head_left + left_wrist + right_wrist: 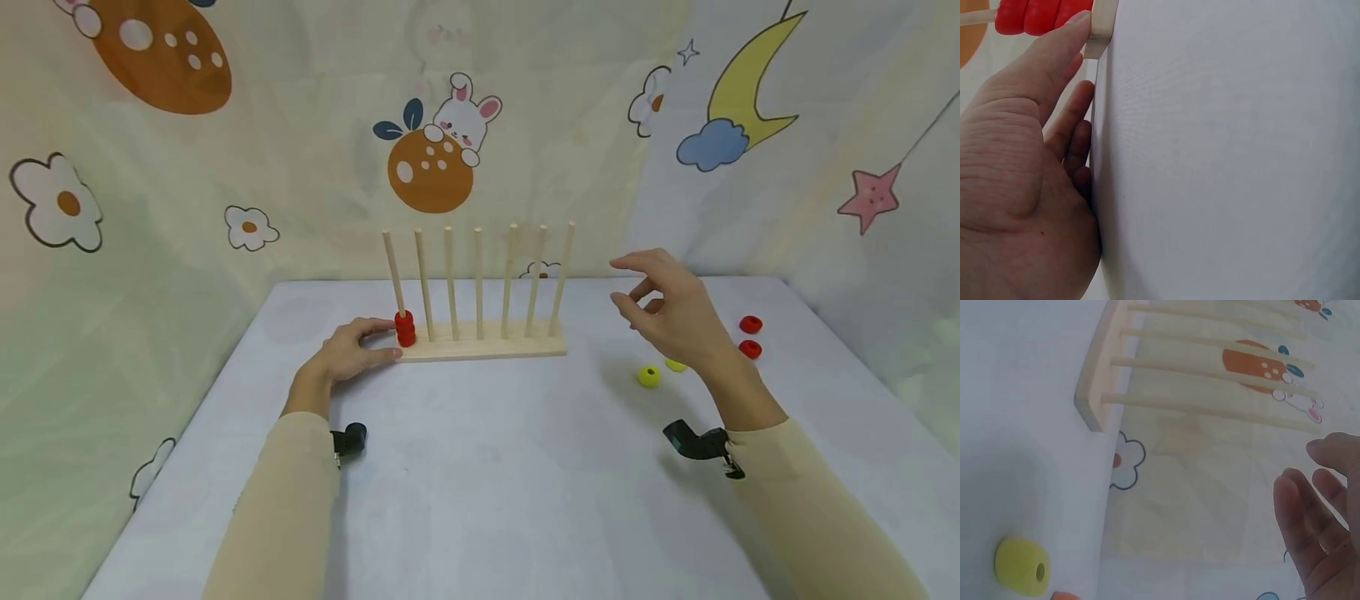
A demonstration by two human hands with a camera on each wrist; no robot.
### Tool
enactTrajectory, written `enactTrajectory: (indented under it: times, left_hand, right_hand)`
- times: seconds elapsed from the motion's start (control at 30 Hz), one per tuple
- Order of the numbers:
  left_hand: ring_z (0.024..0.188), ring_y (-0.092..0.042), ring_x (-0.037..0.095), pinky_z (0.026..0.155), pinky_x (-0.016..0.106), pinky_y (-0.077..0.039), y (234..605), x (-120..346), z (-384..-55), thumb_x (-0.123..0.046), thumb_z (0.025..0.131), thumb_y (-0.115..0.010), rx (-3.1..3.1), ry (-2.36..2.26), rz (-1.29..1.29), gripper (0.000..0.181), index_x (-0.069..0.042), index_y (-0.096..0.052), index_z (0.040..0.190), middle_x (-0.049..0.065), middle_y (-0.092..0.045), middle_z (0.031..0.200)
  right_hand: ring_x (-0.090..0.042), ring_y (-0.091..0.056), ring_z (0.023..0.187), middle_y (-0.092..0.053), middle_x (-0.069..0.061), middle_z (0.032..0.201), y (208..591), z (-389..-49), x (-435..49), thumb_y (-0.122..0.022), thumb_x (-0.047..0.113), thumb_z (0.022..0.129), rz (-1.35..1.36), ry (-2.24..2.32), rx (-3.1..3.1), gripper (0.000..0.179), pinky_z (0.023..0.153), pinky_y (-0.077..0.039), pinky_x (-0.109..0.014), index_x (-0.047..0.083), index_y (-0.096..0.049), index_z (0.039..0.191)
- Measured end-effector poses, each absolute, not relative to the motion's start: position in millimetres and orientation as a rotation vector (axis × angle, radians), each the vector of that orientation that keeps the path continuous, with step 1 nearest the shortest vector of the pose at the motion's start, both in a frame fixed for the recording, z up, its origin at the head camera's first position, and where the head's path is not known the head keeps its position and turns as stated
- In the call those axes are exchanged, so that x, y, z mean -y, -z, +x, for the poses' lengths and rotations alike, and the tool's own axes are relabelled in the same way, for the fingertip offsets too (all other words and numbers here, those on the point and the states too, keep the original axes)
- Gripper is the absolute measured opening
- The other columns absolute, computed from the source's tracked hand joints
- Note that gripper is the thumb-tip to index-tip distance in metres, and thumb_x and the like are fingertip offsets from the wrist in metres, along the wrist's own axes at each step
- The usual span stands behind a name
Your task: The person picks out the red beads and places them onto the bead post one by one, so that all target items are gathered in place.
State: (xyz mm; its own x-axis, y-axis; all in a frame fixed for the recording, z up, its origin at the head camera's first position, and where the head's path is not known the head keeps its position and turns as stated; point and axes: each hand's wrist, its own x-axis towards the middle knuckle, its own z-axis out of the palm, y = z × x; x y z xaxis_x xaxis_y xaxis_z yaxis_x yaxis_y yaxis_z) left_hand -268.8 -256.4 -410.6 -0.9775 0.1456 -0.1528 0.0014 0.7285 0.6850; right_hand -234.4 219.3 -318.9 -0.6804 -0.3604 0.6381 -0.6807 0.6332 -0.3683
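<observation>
Pinching the left end of a pale wooden seven-peg rack point(517, 348) with the left hand point(349, 350), right beside glossy red round beads point(405, 330) stacked on the leftmost peg. Holding the right hand point(669, 305) raised and empty, thumb and fingers parted, right of the rack, near loose yellow round beads point(648, 376) and loose red round beads point(751, 324). Apparently between placements; probably needing next to lower the right hand and pick a bead, rack kept steady.

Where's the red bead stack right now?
In the head view, the red bead stack is left of centre, low on the leftmost peg of the wooden rack; the left wrist view shows it at the top left.
</observation>
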Motion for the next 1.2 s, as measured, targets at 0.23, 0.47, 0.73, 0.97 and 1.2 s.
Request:
enactTrajectory:
  times: [0.23,0.47,0.73,0.97,1.2]
  left_hand:
    - [0.154,-0.024,0.039,0.120,0.072,-0.006,408,255,-270,-0.045,0.090,-0.076,-2.737,-1.075,0.125,0.070,-0.021,-0.052,0.150,0.012,-0.040,0.161]
    - [0.154,-0.023,0.038,0.120,0.072,-0.006,409,255,-273,-0.044,0.089,-0.077,-2.719,-1.070,0.115,0.068,-0.023,-0.053,0.149,0.011,-0.039,0.162]
    - [0.154,-0.022,0.039,0.120,0.072,-0.007,411,256,-274,-0.046,0.090,-0.076,-2.731,-1.047,0.134,0.069,-0.022,-0.052,0.151,0.011,-0.039,0.162]
    - [0.153,-0.024,0.039,0.121,0.068,-0.016,411,256,-272,-0.046,0.091,-0.075,-2.719,-1.056,0.136,0.070,-0.021,-0.050,0.152,0.012,-0.038,0.162]
    - [0.153,-0.025,0.040,0.120,0.069,-0.017,410,259,-268,-0.045,0.091,-0.075,-2.713,-1.048,0.109,0.072,-0.021,-0.049,0.153,0.012,-0.039,0.162]
  right_hand:
    - [0.004,-0.061,0.078,-0.063,-0.004,0.122,320,-225,-241,-0.077,-0.006,0.086,0.762,-0.843,2.342,0.050,0.064,-0.052,-0.008,0.008,-0.065,0.133]
    - [0.002,-0.061,0.077,-0.063,-0.002,0.119,330,-215,-260,-0.080,-0.006,0.083,0.741,-0.781,2.379,0.051,0.064,-0.050,-0.008,0.009,-0.066,0.130]
    - [0.004,-0.059,0.078,-0.064,-0.001,0.118,342,-208,-279,-0.080,-0.007,0.082,0.706,-0.741,2.400,0.050,0.066,-0.049,-0.008,0.008,-0.067,0.128]
    - [0.005,-0.058,0.079,-0.064,-0.003,0.118,349,-208,-294,-0.082,-0.008,0.080,0.691,-0.715,2.411,0.055,0.067,-0.050,-0.008,0.008,-0.066,0.130]
    - [-0.002,-0.059,0.073,-0.064,-0.004,0.118,356,-206,-305,-0.080,-0.003,0.085,0.605,-0.702,2.545,0.052,0.065,-0.051,-0.009,0.010,-0.063,0.132]
